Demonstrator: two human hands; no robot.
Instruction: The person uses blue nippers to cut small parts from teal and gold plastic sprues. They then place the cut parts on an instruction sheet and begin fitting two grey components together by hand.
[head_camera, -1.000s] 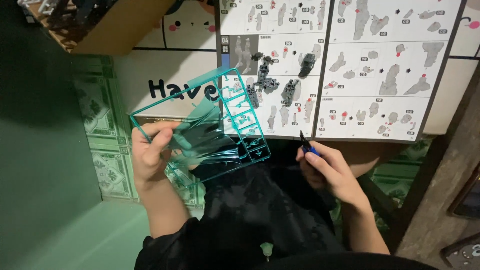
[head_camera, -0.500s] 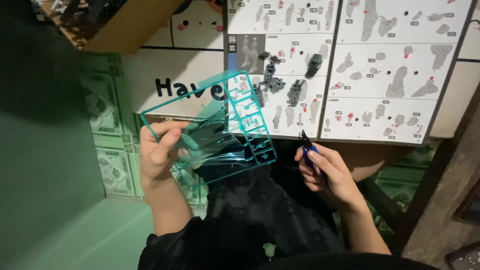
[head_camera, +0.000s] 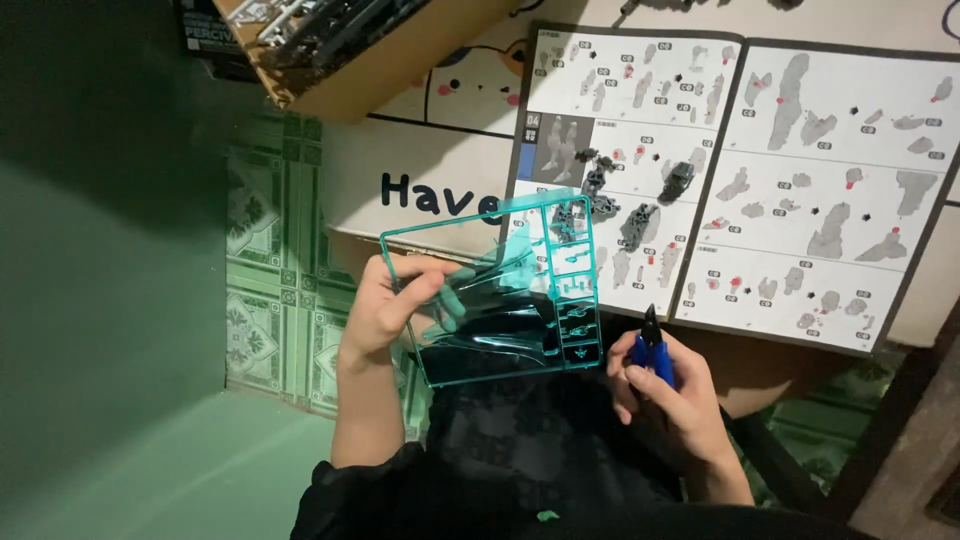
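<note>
Step in hand: part selection. Left hand (head_camera: 385, 305) grips 1 clear teal plastic runner frame (head_camera: 495, 290) by its edge, raised above the lap. Right hand (head_camera: 665, 400) is clenched round blue-handled nippers (head_camera: 652, 352). Printed instruction sheet (head_camera: 800, 170) lies on the table. Judged next: tips must meet a thin, rigid gate squarely.

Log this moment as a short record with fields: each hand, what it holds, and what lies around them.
left hand: grips the left edge of a clear teal parts frame, held up over the lap
right hand: closed around blue-handled nippers, tip pointing up, apart from the frame
instruction sheet: open beyond the hands, printed with grey part diagrams
small dark parts: lying on the sheet
cardboard box: top left, holding dark pieces
floor: green patterned tiles
</note>
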